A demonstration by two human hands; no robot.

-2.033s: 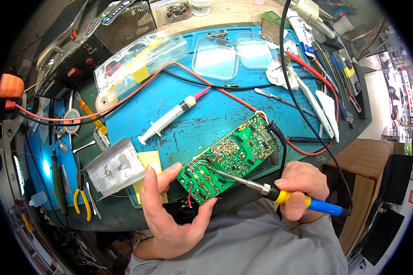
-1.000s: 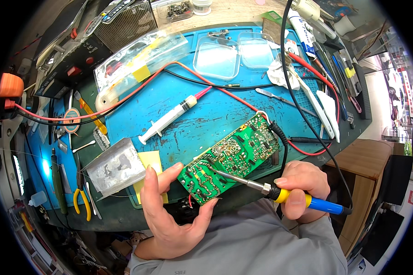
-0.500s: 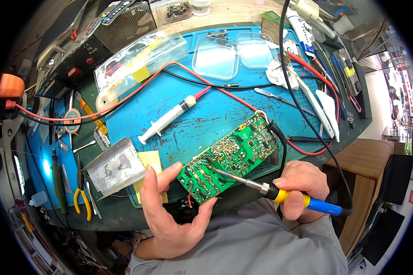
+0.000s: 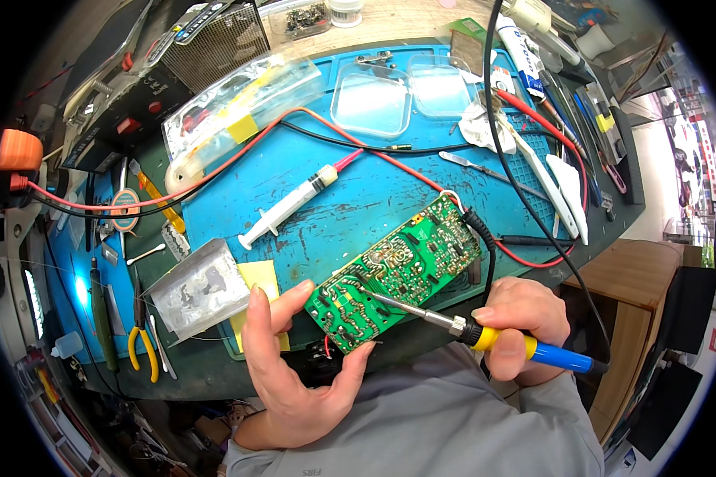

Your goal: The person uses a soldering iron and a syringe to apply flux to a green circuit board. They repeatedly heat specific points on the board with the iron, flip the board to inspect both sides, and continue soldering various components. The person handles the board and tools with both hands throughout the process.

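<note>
A green circuit board (image 4: 398, 274), solder side up, is tilted near the front edge of the bench. My left hand (image 4: 294, 381) grips its left end between thumb and fingers. In my right hand (image 4: 525, 326) is a soldering iron (image 4: 485, 337) with a yellow and blue handle. Its metal tip meets or hovers just over the left half of the board; I cannot tell which. A black cable (image 4: 482, 230) and white wires come off the board's far right corner. Short red wires show under its near left corner.
A blue mat (image 4: 326, 215) covers the bench. Beyond the board lies a syringe (image 4: 290, 205) with a pink tip. A metal tray (image 4: 200, 288), a yellow pad (image 4: 261, 285) and yellow-handled pliers (image 4: 142, 350) are at left. The iron's black cord (image 4: 525, 183) arches across the right side.
Almost nothing differs. The board and both hands have shifted very slightly to the left in view, and the iron's tip stays over the same area.
</note>
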